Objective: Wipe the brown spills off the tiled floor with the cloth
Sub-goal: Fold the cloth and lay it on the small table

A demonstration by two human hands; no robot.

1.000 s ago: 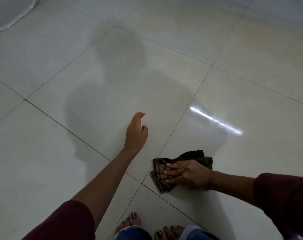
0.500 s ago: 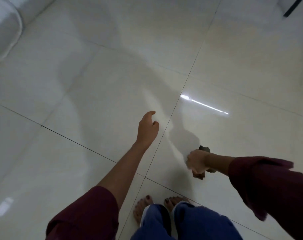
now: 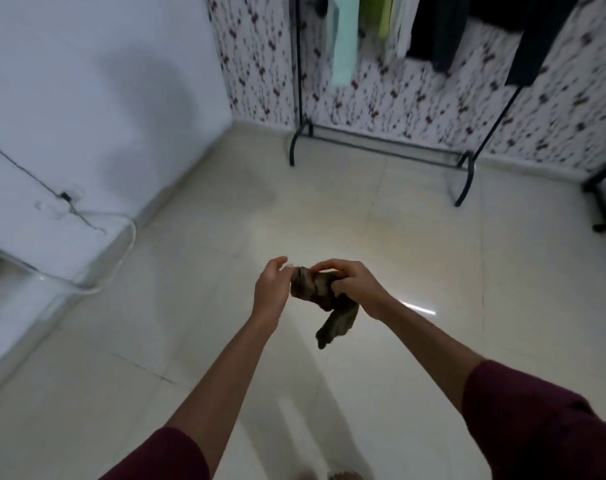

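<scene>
Two hands meet at centre frame, held up well clear of the tiled floor (image 3: 415,244). Right hand (image 3: 351,289) has its fingers (image 3: 329,268) curled over and clamped on the bunched top of the cloth (image 3: 315,289). Left hand (image 3: 270,292) sits just beside the cloth's left end, fingers loosely bent and slightly apart; whether they touch the fabric, cannot tell (edge is blurred). One tail of the cloth hangs down below the right hand, off the floor.

Progress, as a judgement: no brown spill can be made out on any tile in view. Floor reads pale and glossy, with a bright streak of reflected light at right of centre. Wiping looks done, or nearly so, for this patch. The dim light could hide a faint smear. The cloth seems to be being gathered or refolded, perhaps for a last check of the floor.

Containers: none seen, no bucket or basin. A black clothes rack (image 3: 381,143) stands at upper centre against the floral wall (image 3: 260,64), garments hanging from it. A white cable (image 3: 121,265) loops along the left wall. Maroon sleeves (image 3: 536,427) frame the bottom corners.
</scene>
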